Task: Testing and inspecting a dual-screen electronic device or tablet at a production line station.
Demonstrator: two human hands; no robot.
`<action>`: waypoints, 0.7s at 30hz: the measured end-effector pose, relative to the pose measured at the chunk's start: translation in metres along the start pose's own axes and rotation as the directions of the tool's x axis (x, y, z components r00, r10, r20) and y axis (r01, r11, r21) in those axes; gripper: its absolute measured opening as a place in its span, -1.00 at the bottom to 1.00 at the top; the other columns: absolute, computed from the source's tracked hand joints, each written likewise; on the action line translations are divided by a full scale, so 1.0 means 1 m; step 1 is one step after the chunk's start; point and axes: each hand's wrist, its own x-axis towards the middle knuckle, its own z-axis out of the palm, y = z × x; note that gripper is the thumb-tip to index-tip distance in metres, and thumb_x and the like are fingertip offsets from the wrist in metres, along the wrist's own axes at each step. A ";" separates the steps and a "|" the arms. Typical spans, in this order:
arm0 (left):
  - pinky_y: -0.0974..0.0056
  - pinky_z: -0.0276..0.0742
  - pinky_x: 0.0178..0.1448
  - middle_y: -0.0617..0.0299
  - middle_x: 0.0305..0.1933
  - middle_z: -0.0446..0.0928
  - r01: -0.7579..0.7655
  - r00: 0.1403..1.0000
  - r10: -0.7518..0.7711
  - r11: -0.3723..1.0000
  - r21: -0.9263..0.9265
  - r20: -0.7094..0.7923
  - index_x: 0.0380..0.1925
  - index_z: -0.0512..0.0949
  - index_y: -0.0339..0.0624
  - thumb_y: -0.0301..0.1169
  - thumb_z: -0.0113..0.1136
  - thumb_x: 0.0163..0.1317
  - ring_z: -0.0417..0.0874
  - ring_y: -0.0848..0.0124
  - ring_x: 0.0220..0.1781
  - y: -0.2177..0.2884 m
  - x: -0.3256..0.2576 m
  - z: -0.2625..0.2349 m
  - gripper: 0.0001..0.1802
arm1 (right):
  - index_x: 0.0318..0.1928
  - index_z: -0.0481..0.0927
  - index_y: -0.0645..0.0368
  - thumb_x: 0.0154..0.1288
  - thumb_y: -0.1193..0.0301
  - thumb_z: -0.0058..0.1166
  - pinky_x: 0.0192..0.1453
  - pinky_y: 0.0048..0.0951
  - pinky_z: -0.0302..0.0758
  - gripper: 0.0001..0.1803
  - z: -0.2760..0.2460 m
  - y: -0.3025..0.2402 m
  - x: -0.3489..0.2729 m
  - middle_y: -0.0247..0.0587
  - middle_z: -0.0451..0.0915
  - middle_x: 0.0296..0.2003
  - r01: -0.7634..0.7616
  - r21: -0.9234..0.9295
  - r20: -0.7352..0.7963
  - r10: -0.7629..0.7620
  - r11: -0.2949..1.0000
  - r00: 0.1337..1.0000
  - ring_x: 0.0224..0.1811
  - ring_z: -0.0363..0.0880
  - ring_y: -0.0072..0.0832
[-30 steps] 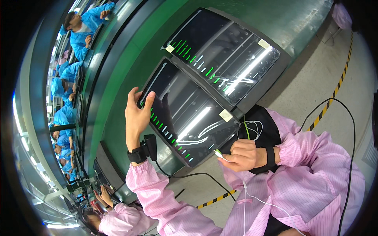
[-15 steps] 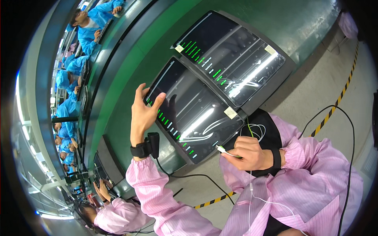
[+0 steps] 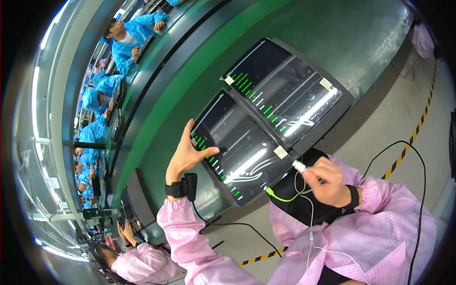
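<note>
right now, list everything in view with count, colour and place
Nearer screen device: one, black, centre
Farther screen device: one, black, beyond it
Pale stickers: at least three, cream, on both screens
White plug: one, white, in the right hand
Green cable: one, green, below the centre
White cord: one, white, over the lap
Workbench: one, green, under the devices
Third device: one, dark, lower left
Blue-clad co-workers: several, blue, upper left
Pink-clad co-worker: one, pink, lower left
Floor tape: two stretches, yellow-black, right and bottom
Wristbands: two, black, both wrists
Left hand: one, bare, at the near device's left edge
Right hand: one, bare, pinching the plug
</note>
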 end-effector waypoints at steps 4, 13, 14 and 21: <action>0.16 -0.01 0.43 -0.24 0.38 -0.03 -0.043 0.999 0.038 0.986 0.163 0.034 0.33 -0.21 -0.40 -0.07 0.58 -0.37 0.00 0.08 0.44 -0.004 -0.002 0.004 0.41 | -0.26 0.61 0.34 0.31 0.46 0.01 -0.62 -0.64 0.20 -0.81 -0.024 0.008 0.011 -0.38 0.44 -0.69 -0.356 0.183 -0.086 0.376 0.916 0.923 -0.70 0.29 -0.73; 0.09 0.06 0.39 -0.31 0.31 0.12 -0.006 0.996 -0.001 0.997 -0.082 -0.090 0.33 -0.06 -0.33 -0.01 0.30 0.04 0.09 0.01 0.41 0.036 0.033 -0.022 0.04 | -0.34 0.60 0.35 0.36 0.33 -0.05 -0.51 -0.69 0.19 -0.69 -0.091 0.037 0.039 -0.43 0.39 -0.70 -0.587 0.395 0.030 0.629 0.706 0.777 -0.64 0.28 -0.76; 0.12 0.09 0.38 -0.30 0.30 0.14 -0.006 0.996 0.002 0.999 -0.036 -0.087 0.32 -0.04 -0.34 0.01 0.29 0.05 0.13 0.04 0.40 0.050 0.043 -0.022 0.03 | -0.33 0.62 0.36 0.34 0.36 -0.02 -0.45 -0.68 0.24 -0.72 -0.093 0.038 0.039 -0.40 0.45 -0.64 -0.553 0.332 0.014 0.582 0.764 0.813 -0.57 0.35 -0.73; 0.14 0.23 0.30 -0.32 0.23 0.24 -0.147 0.975 0.176 0.969 0.200 -0.136 0.22 0.14 -0.50 0.19 0.10 0.10 0.33 -0.02 0.27 0.097 0.129 0.020 -0.02 | -0.31 0.63 0.35 0.16 0.59 0.13 -0.26 -0.60 0.36 -0.91 -0.083 0.037 0.053 -0.23 0.54 -0.38 -0.300 0.146 -0.072 0.312 0.943 0.947 -0.37 0.44 -0.62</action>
